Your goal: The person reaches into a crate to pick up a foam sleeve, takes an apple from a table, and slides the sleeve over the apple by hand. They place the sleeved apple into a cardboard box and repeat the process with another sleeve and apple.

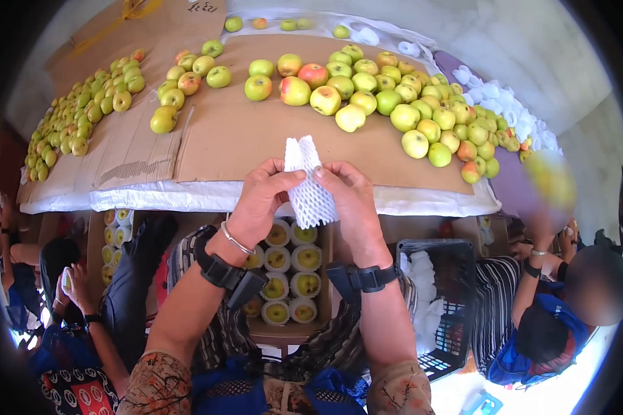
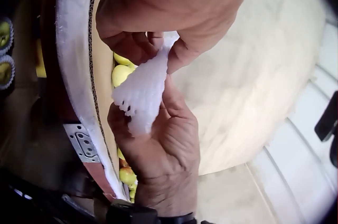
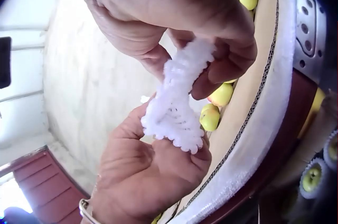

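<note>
A white foam net sleeve (image 1: 310, 190) is held upright between both hands, in front of the table's edge. The left hand (image 1: 257, 197) pinches its left side between thumb and fingers, and the right hand (image 1: 349, 200) pinches its right side. In the left wrist view the net (image 2: 145, 89) fans out between the left hand (image 2: 169, 10) above and the right hand (image 2: 163, 150) below. The right wrist view shows the net's scalloped rim (image 3: 174, 124) partly spread. No apple is visible in the net.
Loose apples (image 1: 363, 83) lie on cardboard (image 1: 242, 138) over the table. Below, between the knees, a box holds netted apples (image 1: 277, 259). A black crate (image 1: 457, 304) with white nets stands at the right. White nets (image 1: 508, 104) lie at the table's far right. Other people sit on both sides.
</note>
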The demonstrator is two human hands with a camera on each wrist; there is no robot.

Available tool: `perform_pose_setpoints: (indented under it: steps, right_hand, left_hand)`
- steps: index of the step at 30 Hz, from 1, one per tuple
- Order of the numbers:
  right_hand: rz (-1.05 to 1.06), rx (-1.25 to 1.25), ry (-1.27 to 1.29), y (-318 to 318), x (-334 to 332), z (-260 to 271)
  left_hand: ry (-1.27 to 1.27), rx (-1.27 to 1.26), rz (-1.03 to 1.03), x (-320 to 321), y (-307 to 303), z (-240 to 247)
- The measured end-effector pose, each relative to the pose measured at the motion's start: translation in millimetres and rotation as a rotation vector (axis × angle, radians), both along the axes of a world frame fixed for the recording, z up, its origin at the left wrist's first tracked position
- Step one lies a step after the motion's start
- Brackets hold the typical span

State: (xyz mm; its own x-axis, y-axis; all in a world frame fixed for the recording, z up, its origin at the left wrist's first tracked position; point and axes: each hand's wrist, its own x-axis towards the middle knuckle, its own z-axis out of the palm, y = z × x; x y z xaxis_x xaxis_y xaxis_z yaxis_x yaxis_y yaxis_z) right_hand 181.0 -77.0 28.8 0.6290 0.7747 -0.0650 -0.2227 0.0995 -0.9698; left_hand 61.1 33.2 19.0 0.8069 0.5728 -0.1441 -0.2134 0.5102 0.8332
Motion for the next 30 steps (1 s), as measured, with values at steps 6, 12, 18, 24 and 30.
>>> perform_pose_setpoints:
  steps: [6, 12, 18, 24, 30]
  right_hand:
    - [0.008, 0.034, 0.074, 0.2, -4.4, -3.3]
    - [-0.051, 0.072, 0.091, -2.1, 2.9, -20.5]
    - [0.167, -0.057, 0.032, -9.8, 2.3, -10.1]
    - [0.236, -0.088, 0.0, -9.9, -1.8, -8.8]
    - [0.197, -0.001, 0.072, -8.7, 1.3, -15.8]
  left_hand:
    - [-0.077, -0.07, -0.09, -0.6, 6.4, 2.1]
    - [-0.105, -0.037, -0.019, 8.6, 4.9, -4.9]
    - [-0.088, -0.063, -0.027, 1.3, 8.7, -5.8]
    - [-0.109, -0.081, 0.061, 4.6, 4.5, 0.1]
    - [-0.106, 0.116, 0.16, 2.2, 11.8, -5.1]
